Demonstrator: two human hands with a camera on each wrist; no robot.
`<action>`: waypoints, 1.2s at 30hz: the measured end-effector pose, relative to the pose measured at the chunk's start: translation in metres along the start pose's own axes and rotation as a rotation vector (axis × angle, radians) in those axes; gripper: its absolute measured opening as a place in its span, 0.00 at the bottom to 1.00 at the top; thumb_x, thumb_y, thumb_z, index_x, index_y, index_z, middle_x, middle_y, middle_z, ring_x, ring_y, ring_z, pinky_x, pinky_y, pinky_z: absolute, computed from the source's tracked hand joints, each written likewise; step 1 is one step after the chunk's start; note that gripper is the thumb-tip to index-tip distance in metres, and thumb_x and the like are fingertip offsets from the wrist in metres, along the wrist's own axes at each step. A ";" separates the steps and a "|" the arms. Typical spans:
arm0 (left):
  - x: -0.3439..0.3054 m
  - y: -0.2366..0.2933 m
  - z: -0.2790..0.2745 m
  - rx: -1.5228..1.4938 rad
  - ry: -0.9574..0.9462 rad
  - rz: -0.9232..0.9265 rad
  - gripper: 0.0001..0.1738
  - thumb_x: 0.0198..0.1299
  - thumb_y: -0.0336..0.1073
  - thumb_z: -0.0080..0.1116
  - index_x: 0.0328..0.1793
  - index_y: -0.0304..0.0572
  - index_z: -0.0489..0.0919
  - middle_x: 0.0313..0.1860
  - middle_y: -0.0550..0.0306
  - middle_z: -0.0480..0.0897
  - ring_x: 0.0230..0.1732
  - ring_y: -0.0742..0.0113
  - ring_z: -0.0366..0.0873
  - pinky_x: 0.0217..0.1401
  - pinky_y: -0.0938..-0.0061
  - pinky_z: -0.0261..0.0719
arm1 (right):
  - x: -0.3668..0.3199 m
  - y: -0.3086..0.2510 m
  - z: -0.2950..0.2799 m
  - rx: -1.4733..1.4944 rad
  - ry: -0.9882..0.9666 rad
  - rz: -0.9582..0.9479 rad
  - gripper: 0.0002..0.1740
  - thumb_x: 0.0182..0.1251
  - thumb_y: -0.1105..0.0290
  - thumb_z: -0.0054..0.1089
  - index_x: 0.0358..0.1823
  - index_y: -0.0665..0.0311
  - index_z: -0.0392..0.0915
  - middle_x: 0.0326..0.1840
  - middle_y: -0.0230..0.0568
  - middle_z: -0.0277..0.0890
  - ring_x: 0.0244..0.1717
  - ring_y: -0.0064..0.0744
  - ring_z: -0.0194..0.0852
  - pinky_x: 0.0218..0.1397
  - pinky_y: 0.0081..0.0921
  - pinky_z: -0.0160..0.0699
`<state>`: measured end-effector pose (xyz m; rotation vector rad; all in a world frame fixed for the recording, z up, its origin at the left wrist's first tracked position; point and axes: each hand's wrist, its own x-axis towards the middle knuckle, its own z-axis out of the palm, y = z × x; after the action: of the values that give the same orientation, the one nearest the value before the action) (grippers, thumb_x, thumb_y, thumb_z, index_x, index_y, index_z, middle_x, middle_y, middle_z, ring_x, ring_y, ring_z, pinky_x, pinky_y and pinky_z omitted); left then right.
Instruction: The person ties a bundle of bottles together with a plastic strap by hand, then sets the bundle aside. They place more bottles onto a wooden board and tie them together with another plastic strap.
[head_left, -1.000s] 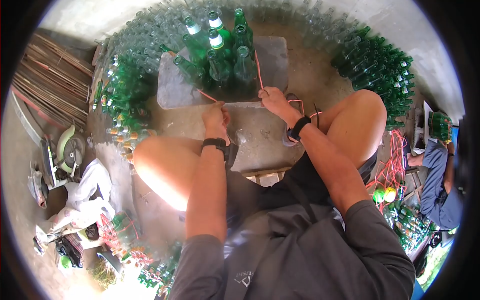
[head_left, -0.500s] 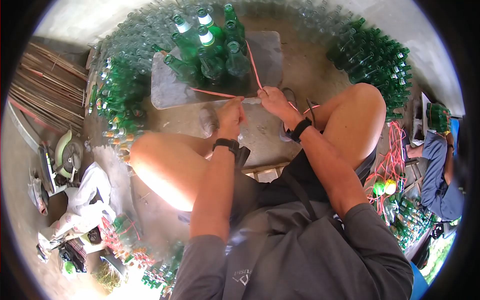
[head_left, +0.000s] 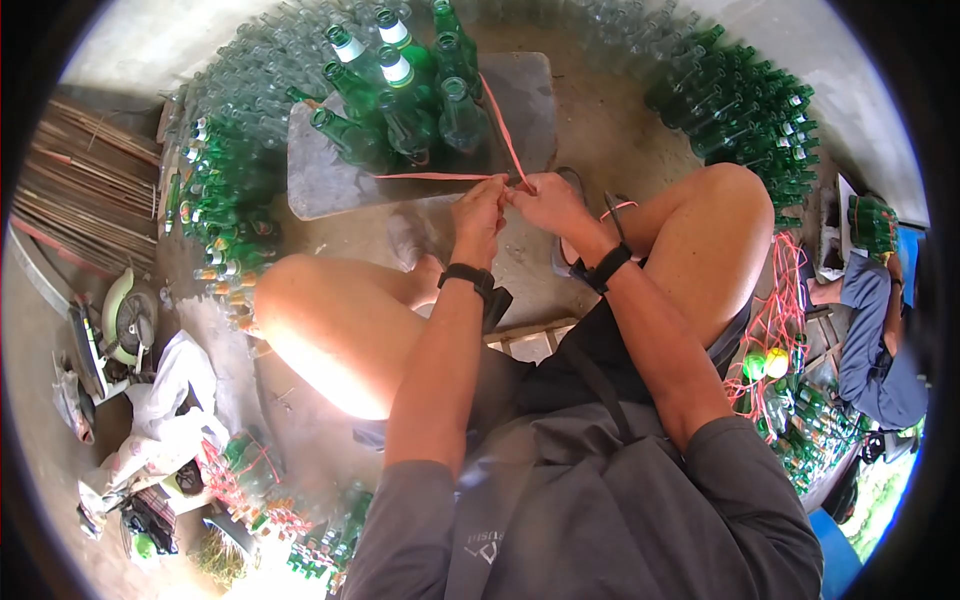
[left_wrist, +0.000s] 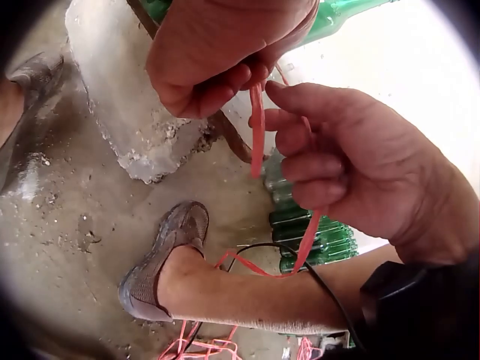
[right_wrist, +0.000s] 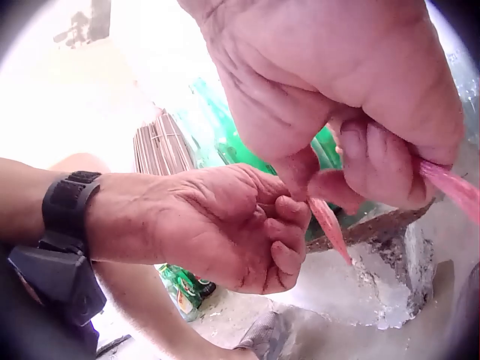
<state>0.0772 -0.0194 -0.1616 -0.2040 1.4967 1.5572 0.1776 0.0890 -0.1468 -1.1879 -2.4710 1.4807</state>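
A cluster of green glass bottles [head_left: 408, 128], some with white neck labels, stands upright on a grey slab [head_left: 527, 95] in the head view. Pink plastic twine [head_left: 430, 177] runs from both sides of the cluster to the hands at the slab's near edge. My left hand [head_left: 477, 215] pinches the twine, and a short free end [left_wrist: 257, 135] hangs below its fingertips in the left wrist view. Close beside it, my right hand [head_left: 552, 207] grips the twine with curled fingers; a length trails from it past the lower leg. The fingertips of both hands nearly meet.
Rows of green bottles [head_left: 745, 110] and clear bottles [head_left: 240, 85] curve around the slab. Tangled pink twine [head_left: 775, 300] lies at the right, near another person's leg [head_left: 865, 345]. Brown rods [head_left: 85, 185] are piled at the left. My legs flank the work.
My left hand has moved right and up to meet the right hand, drawing the twine across the front of the bottles. The right hand stays near the slab's edge, holding its twine.
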 end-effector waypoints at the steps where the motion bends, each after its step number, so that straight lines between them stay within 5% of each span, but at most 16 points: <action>1: 0.001 0.000 -0.001 -0.024 -0.035 -0.008 0.10 0.70 0.41 0.68 0.51 0.46 0.89 0.30 0.71 0.80 0.26 0.80 0.67 0.30 0.79 0.65 | 0.003 0.003 0.001 -0.001 0.002 -0.001 0.29 0.64 0.46 0.66 0.39 0.73 0.85 0.38 0.65 0.84 0.45 0.61 0.87 0.49 0.47 0.83; 3: 0.004 -0.002 -0.003 -0.047 -0.070 -0.016 0.10 0.70 0.41 0.68 0.51 0.47 0.89 0.30 0.70 0.80 0.25 0.80 0.67 0.30 0.78 0.65 | 0.007 0.006 0.003 -0.047 0.003 0.008 0.18 0.65 0.57 0.67 0.39 0.68 0.87 0.28 0.49 0.83 0.31 0.35 0.82 0.39 0.36 0.79; 4: 0.005 -0.003 -0.004 -0.065 -0.084 -0.028 0.09 0.70 0.40 0.68 0.49 0.47 0.88 0.30 0.70 0.80 0.25 0.80 0.66 0.29 0.78 0.65 | 0.006 0.006 0.002 -0.047 0.004 0.008 0.18 0.65 0.57 0.67 0.39 0.68 0.87 0.28 0.49 0.83 0.31 0.35 0.82 0.39 0.36 0.79; 6: 0.008 -0.002 -0.006 -0.085 -0.099 -0.036 0.08 0.70 0.40 0.68 0.48 0.47 0.88 0.30 0.69 0.79 0.25 0.79 0.66 0.29 0.78 0.65 | 0.005 0.007 0.001 0.004 -0.014 0.011 0.25 0.65 0.51 0.63 0.37 0.73 0.85 0.35 0.68 0.82 0.43 0.64 0.86 0.46 0.49 0.82; 12: 0.022 -0.001 -0.020 -0.335 -0.030 -0.026 0.09 0.76 0.38 0.59 0.47 0.41 0.85 0.28 0.68 0.75 0.23 0.78 0.66 0.27 0.78 0.66 | 0.008 0.011 0.002 -0.012 0.027 0.037 0.19 0.63 0.61 0.55 0.37 0.73 0.85 0.37 0.71 0.80 0.46 0.68 0.84 0.49 0.54 0.81; 21: 0.019 -0.002 -0.018 -0.267 0.014 -0.003 0.13 0.79 0.39 0.56 0.51 0.37 0.83 0.33 0.59 0.83 0.25 0.74 0.70 0.29 0.76 0.75 | -0.004 -0.005 0.009 -0.235 0.118 0.029 0.23 0.77 0.53 0.51 0.50 0.67 0.81 0.45 0.67 0.84 0.50 0.75 0.81 0.56 0.61 0.78; 25: 0.016 -0.003 -0.015 -0.286 -0.015 0.002 0.13 0.79 0.40 0.56 0.52 0.38 0.83 0.40 0.52 0.88 0.30 0.71 0.78 0.34 0.75 0.79 | -0.012 -0.014 0.009 -0.226 0.134 -0.014 0.21 0.78 0.57 0.48 0.47 0.68 0.82 0.44 0.69 0.84 0.50 0.75 0.81 0.55 0.62 0.79; 34: 0.016 -0.004 -0.009 -0.279 -0.082 0.005 0.15 0.80 0.40 0.53 0.54 0.35 0.82 0.44 0.49 0.89 0.39 0.63 0.86 0.44 0.70 0.85 | -0.023 -0.014 0.021 -0.246 -0.021 -0.191 0.19 0.76 0.59 0.48 0.51 0.62 0.85 0.46 0.59 0.86 0.52 0.60 0.85 0.55 0.58 0.82; 36: 0.017 -0.004 -0.009 -0.262 -0.107 0.013 0.15 0.80 0.40 0.52 0.54 0.34 0.82 0.45 0.49 0.89 0.41 0.61 0.86 0.46 0.68 0.85 | -0.022 -0.008 0.032 -0.161 -0.005 -0.179 0.21 0.76 0.58 0.47 0.47 0.67 0.84 0.47 0.68 0.83 0.53 0.70 0.81 0.58 0.59 0.78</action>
<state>0.0663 -0.0195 -0.1779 -0.2579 1.2117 1.7449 0.1762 0.0494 -0.1509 -0.9526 -2.6615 1.2636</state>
